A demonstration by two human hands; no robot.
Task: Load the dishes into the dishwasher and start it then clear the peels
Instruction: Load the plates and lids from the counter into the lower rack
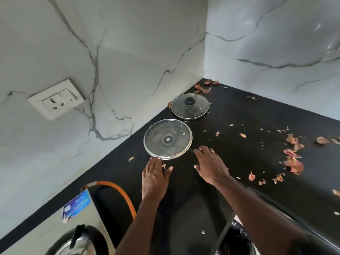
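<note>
Both grips are spread flat, the left hand set at the glass lid's near rim, the right hand just beside its edge, with tabletop left open between them.

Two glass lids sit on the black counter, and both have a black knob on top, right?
Not both. The head view shows only the far lid has a black knob on top; the near lid shows just a metal centre.

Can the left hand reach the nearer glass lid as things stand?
Probably yes: the open left hand has its fingertips at the near rim of the nearer metal-rimmed round glass lid, with nothing between.
</note>
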